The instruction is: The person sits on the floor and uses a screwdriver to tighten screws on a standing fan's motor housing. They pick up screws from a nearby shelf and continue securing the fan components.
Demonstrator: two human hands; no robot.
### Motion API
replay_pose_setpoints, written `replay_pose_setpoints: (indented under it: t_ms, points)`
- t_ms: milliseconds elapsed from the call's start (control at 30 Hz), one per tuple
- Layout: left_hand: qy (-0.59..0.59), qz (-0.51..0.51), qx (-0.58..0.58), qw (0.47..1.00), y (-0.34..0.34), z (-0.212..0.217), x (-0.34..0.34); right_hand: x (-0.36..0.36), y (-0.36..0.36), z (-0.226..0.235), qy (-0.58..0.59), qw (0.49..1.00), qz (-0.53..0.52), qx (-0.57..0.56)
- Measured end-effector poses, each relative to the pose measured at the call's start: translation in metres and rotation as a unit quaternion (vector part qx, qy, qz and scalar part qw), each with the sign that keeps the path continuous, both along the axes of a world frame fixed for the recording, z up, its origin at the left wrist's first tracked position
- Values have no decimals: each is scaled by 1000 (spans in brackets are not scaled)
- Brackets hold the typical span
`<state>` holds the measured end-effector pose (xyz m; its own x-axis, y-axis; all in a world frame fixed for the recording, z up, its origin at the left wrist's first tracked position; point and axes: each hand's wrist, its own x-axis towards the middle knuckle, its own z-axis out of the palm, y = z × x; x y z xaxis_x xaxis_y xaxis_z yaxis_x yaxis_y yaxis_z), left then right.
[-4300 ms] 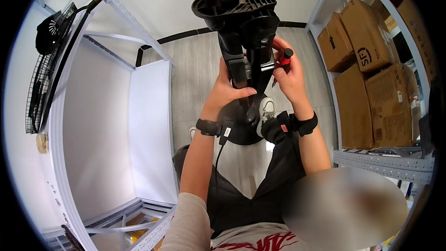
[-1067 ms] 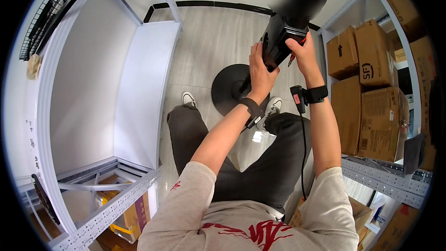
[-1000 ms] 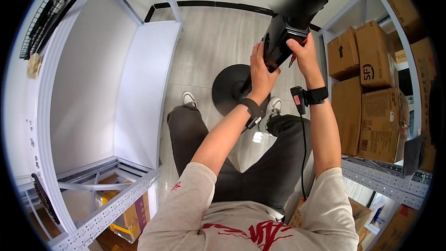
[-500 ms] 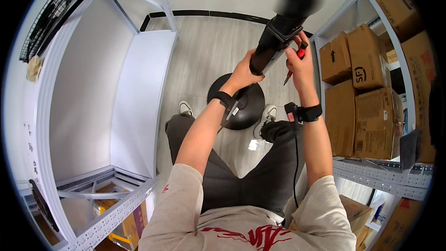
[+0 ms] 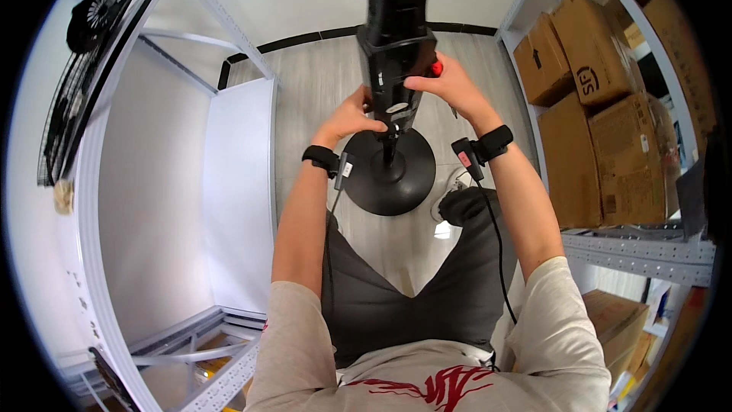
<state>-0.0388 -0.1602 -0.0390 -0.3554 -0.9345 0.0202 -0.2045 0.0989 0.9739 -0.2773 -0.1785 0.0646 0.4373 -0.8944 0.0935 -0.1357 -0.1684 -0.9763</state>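
Note:
A black stand fan body (image 5: 393,61), with no grille or blades on it, rises from a thin pole over a round black base (image 5: 408,187) on the floor between my feet. My left hand (image 5: 347,118) is closed round the lower left side of the body, its thumb near the pole joint. On the right side, my right hand (image 5: 456,90) presses its thumb to the housing; its other fingers are partly hidden behind. Tucked in this hand is a screwdriver (image 5: 437,68), its red handle end showing by the housing and its tip below the palm.
Stacked cardboard boxes (image 5: 568,156) fill the metal rack at right. A white shelf panel (image 5: 240,191) stands at left, with a black wire fan grille (image 5: 65,118) above it near the rim. Black straps with cabled modules (image 5: 469,156) sit on both my wrists.
The fan body has turned and swung left, and now shows its other face. Both hands have moved with it; my right hand has come up against the housing. The view has shifted too.

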Motion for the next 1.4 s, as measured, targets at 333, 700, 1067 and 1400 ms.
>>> replay_pose_setpoints:
  t_ms: [333,700,1067,1400]
  points:
    - [-24,5,98,995,3,50,22,44,23,-2,82,974,-177,-116]
    - [106,73,-30,991,23,51,6,40,21,-13,-19,981,-99,-164]
    - [129,148,-46,980,28,27,9,10,24,-148,-256,930,-94,245]
    - [201,167,-63,963,30,30,-2,44,27,-181,-141,984,-95,-51]
